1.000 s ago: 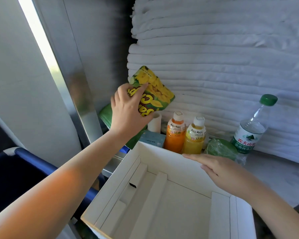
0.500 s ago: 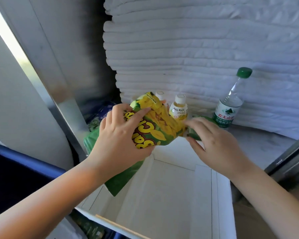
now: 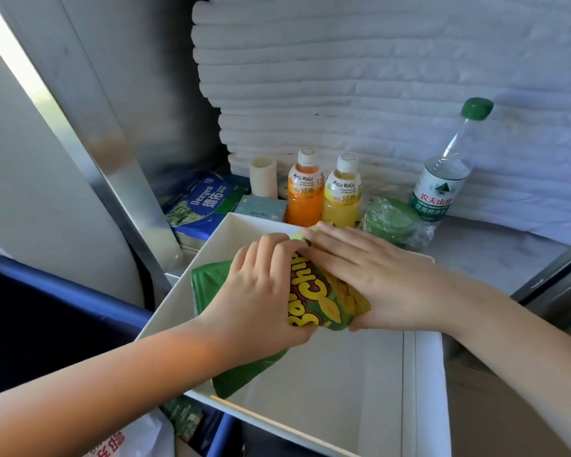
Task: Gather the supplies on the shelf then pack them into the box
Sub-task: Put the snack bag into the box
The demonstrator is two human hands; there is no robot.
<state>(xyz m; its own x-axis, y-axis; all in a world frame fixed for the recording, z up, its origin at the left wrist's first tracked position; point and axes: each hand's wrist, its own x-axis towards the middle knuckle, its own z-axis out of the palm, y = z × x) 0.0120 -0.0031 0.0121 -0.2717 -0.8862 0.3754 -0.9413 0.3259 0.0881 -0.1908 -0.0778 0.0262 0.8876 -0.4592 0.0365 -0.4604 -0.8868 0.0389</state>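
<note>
Green chip bag (image 3: 325,303) hugs the left edge of the box (image 3: 424,374), left hand (image 3: 261,291) grip grasping it, right hand (image 3: 383,282) flat atop.

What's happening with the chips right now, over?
Left hand grips chip bag, right hand flat on it. Bag over open white box. Nothing in the way.

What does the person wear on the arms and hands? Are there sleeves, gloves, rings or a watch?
Nothing visible. The left hand and right hand have no gloves and no rings. The left forearm and right forearm are bare: no sleeve, watch or bracelet shows.
</note>
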